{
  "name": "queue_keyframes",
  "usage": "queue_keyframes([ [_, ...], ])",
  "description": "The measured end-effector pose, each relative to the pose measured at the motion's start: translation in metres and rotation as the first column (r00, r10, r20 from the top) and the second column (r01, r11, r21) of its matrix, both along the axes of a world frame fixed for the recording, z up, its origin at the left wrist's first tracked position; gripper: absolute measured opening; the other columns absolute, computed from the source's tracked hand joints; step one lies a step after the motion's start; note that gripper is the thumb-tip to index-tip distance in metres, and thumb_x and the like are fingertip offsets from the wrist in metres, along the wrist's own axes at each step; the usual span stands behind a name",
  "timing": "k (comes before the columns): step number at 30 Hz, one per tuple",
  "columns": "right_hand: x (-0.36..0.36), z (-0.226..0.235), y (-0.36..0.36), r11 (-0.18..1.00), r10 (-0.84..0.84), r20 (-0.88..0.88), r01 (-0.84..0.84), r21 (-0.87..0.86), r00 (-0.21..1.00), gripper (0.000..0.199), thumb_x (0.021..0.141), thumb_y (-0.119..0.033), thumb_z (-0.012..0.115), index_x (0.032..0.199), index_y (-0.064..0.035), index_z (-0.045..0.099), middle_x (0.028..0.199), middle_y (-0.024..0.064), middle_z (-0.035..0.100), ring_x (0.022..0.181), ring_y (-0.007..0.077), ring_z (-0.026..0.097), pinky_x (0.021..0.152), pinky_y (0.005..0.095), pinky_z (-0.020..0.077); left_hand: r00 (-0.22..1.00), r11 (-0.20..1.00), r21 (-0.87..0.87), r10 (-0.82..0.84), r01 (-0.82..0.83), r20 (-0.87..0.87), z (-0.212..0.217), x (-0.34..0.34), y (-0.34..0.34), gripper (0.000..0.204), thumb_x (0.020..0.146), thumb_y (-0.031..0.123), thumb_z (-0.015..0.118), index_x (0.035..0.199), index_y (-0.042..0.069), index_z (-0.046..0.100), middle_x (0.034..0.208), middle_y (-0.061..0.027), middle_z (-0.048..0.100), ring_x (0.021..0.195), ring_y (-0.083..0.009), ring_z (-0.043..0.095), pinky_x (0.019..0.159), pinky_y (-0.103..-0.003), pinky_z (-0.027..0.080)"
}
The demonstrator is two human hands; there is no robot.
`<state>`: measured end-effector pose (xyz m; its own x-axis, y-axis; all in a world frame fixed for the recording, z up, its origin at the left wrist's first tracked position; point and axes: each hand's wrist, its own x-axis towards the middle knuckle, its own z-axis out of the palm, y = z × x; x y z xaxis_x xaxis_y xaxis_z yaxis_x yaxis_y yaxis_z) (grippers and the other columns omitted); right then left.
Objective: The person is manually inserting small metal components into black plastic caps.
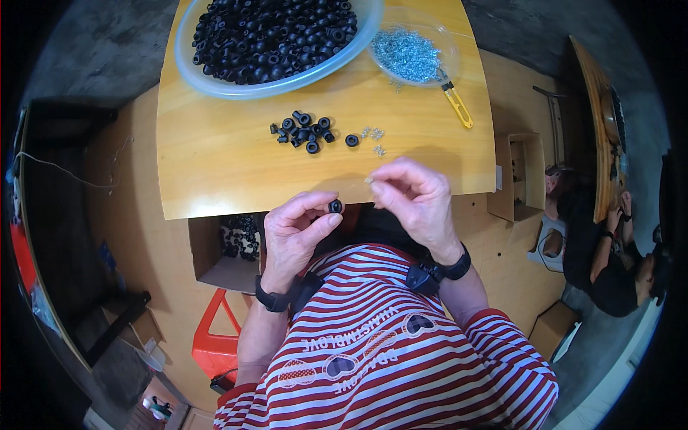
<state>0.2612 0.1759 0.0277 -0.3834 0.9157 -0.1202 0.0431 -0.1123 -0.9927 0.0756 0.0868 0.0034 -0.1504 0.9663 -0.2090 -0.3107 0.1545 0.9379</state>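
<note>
My left hand [295, 228] pinches a small round black part [335, 206] between thumb and forefinger, just off the table's near edge. To its right, my right hand [416, 199] is closed in a pinch; whatever is at its fingertips is too small to name. The two hands are apart. Beyond them on the table [215, 165] lies a loose group of black ring-shaped parts [312, 147], with a single black ring [352, 140] to its right. Beside that ring are tiny silvery metal pieces [377, 134] in small clusters.
A wide translucent bowl [244, 92] heaped with black parts stands at the back left. Right of it are a clear dish [451, 54] of tiny metal pieces and a yellow-handled tool [460, 107]. Cardboard boxes [222, 276] and a red stool [215, 347] stand below; a person [609, 276] works far right.
</note>
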Motion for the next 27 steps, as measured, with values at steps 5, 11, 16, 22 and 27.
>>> queue_keyframes([
  [5,-0.007,0.005,-0.008,0.977,0.202,-0.081,-0.206,-0.047,0.976,0.013,0.086,0.007,0.063,0.097,0.0029,0.068,0.088,0.0057,0.064,0.075,0.0103,0.065,0.066,0.0221,0.0543,1.0,1.0,0.01,0.014,-0.014,0.027,0.004,0.0,-0.002,0.032,0.079,-0.011,0.071,0.11,-0.003,0.067,0.097,-0.0076,0.067,0.088,-0.0119,0.064,0.08,-0.025,0.052],
  [11,-0.011,0.009,-0.009,0.967,0.239,-0.047,-0.242,-0.077,0.97,0.01,0.086,0.0,0.066,0.096,0.0004,0.069,0.084,0.0025,0.064,0.072,0.0074,0.064,0.064,0.0208,0.0513,0.999,0.999,0.045,0.032,-0.03,-0.039,0.008,0.0,-0.003,0.032,0.078,-0.01,0.072,0.109,-0.002,0.068,0.094,-0.0073,0.066,0.085,-0.0116,0.063,0.078,-0.024,0.052],
  [16,-0.013,0.012,-0.008,0.966,0.256,0.043,-0.255,-0.027,0.966,0.007,0.086,-0.001,0.067,0.092,0.0,0.067,0.078,0.0039,0.064,0.069,0.0084,0.063,0.061,0.0227,0.0497,0.978,0.994,0.112,0.043,-0.02,-0.206,0.007,0.001,-0.002,0.03,0.076,-0.006,0.075,0.105,-0.001,0.069,0.087,-0.007,0.067,0.078,-0.0121,0.064,0.072,-0.024,0.052],
  [22,-0.016,0.014,-0.004,0.938,0.287,0.156,-0.311,0.155,0.945,0.008,0.083,-0.001,0.068,0.091,-0.0001,0.066,0.077,0.0056,0.064,0.069,0.0105,0.063,0.06,0.0242,0.0494,0.832,0.987,0.137,0.004,0.086,-0.555,0.017,0.0,0.0,0.029,0.075,-0.002,0.077,0.103,0.0,0.07,0.083,-0.0067,0.067,0.074,-0.0125,0.063,0.067,-0.024,0.049],
  [27,-0.015,0.012,-0.001,0.935,0.354,0.101,-0.355,-0.006,0.93,0.006,0.084,-0.002,0.069,0.089,-0.0005,0.066,0.078,0.0024,0.065,0.066,0.0074,0.061,0.058,0.0209,0.0487,0.776,0.972,0.201,0.033,0.122,-0.63,0.018,-0.002,0.0,0.027,0.074,-0.001,0.077,0.1,0.001,0.07,0.082,-0.008,0.067,0.073,-0.0152,0.064,0.066,-0.026,0.05],
])
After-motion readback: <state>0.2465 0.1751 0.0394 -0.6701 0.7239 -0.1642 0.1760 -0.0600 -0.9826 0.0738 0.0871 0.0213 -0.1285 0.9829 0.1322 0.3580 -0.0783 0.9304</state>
